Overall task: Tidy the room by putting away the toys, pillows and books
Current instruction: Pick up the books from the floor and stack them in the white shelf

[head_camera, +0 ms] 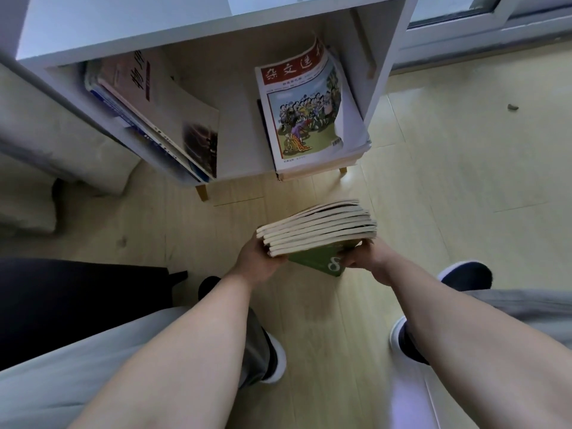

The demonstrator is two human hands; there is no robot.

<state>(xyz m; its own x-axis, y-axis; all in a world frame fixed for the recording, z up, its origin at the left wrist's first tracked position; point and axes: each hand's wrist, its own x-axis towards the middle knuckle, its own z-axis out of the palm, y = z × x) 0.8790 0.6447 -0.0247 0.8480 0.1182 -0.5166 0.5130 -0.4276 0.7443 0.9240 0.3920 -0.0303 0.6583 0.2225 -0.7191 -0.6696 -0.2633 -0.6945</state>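
Note:
A stack of several thin books (318,227), page edges toward me and a green cover at the bottom, is held above the wooden floor in front of a low white bookshelf (216,29). My left hand (263,261) grips the stack's left end. My right hand (368,258) grips its right end at the green cover. Inside the shelf, a magazine with a red title band and a cartoon crowd (305,109) leans against the right wall on top of other books. More books (158,116) lean against the left wall.
A grey cushioned seat (46,156) stands left of the shelf. A black object (77,298) lies at lower left by my leg. My two feet in slippers (274,360) are on the floor below. A window frame (479,23) runs along the far right.

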